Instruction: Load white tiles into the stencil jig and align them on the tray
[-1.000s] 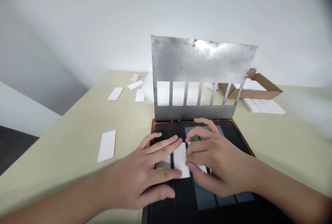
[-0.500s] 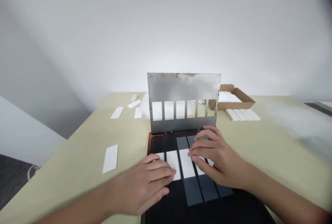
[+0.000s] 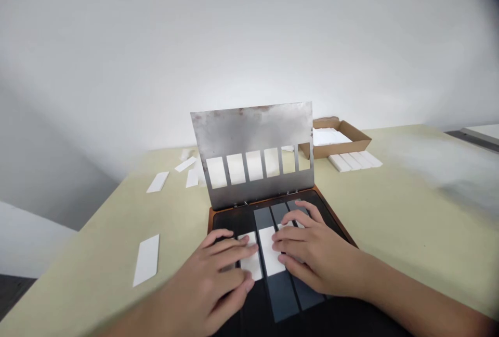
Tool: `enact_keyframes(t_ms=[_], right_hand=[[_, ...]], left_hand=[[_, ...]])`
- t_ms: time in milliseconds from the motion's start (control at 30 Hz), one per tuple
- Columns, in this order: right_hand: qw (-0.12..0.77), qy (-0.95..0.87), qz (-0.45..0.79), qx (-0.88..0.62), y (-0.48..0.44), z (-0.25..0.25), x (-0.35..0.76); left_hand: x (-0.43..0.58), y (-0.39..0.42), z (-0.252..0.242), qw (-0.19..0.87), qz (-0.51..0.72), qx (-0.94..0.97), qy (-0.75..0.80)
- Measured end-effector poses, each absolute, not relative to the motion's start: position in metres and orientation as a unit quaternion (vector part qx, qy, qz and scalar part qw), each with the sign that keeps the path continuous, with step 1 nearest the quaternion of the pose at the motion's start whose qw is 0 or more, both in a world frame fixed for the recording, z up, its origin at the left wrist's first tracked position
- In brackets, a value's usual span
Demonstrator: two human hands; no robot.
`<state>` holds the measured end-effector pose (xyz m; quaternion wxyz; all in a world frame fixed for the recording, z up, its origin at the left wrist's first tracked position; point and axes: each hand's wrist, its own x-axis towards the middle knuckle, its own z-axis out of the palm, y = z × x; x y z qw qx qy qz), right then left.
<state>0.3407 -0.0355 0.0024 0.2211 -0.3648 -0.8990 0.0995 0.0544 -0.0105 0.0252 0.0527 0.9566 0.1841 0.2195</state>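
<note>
A dark board with a brown rim lies in front of me, its slotted metal lid hinged upright at the far edge. White strips lie side by side in the board's dark grooves. My left hand rests flat on the left strips, fingers stretched out. My right hand lies flat beside it, fingertips pressing on the strips to the right. Neither hand grips anything.
A loose white strip lies on the yellow-green table at the left; several more lie further back. A cardboard tray of white strips stands behind the lid at the right, with a row of strips before it.
The view has pulled back and tilted up. My left hand slid a little toward me over the left strips; my right hand stays on the strips beside it.
</note>
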Motion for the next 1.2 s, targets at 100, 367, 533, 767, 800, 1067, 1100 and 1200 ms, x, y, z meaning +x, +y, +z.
enact_keyframes(t_ms=[100,367,533,767,800,1067,1100,1200], right_hand=[[0.217,-0.900,0.095,-0.366,-0.036,0.004,0.341],[0.220,-0.894,0.094,-0.378,-0.038,0.004,0.342],[0.209,-0.897,0.088,-0.380,-0.039,0.007,0.343],[0.265,-0.870,0.043,-0.414,-0.034,0.008,0.346],[0.264,-0.870,0.044,-0.415,-0.034,0.008,0.347],[0.220,-0.885,0.087,-0.400,-0.039,0.005,0.346],[0.212,-0.886,0.091,-0.402,-0.040,0.005,0.345],[0.191,-0.890,0.087,-0.405,-0.042,0.005,0.344]], left_hand=[[0.054,-0.009,0.020,0.076,0.247,0.951,0.171],[0.047,-0.003,0.013,0.081,0.145,0.977,0.134],[0.048,-0.003,0.010,0.056,0.119,0.982,0.135],[0.048,-0.001,0.005,0.032,0.119,0.984,0.125],[0.048,-0.001,0.005,0.032,0.121,0.984,0.125],[0.050,0.002,0.005,0.033,0.142,0.981,0.125],[0.050,0.002,0.004,0.032,0.141,0.981,0.127],[0.048,0.001,0.002,0.035,0.127,0.982,0.137]])
